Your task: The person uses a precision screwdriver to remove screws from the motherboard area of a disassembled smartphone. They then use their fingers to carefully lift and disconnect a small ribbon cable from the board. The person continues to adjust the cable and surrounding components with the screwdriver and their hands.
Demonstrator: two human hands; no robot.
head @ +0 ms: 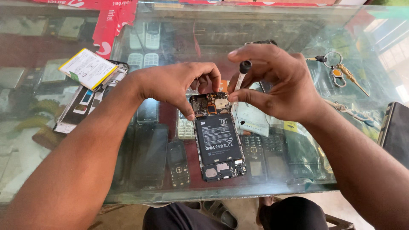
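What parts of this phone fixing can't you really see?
- Head view: the screwdriver tip is hidden behind the right hand fingers.
- The top edge of the opened phone is covered by the left hand.
- The dark slab at right is cut off by the frame edge.
- Phones under the glass counter blur behind reflections.

A spare phone battery point(87, 68) lies on the glass worktop point(51, 170) at left, a key bunch point(341, 73) at right, keypad phones point(178, 158) displayed beneath.
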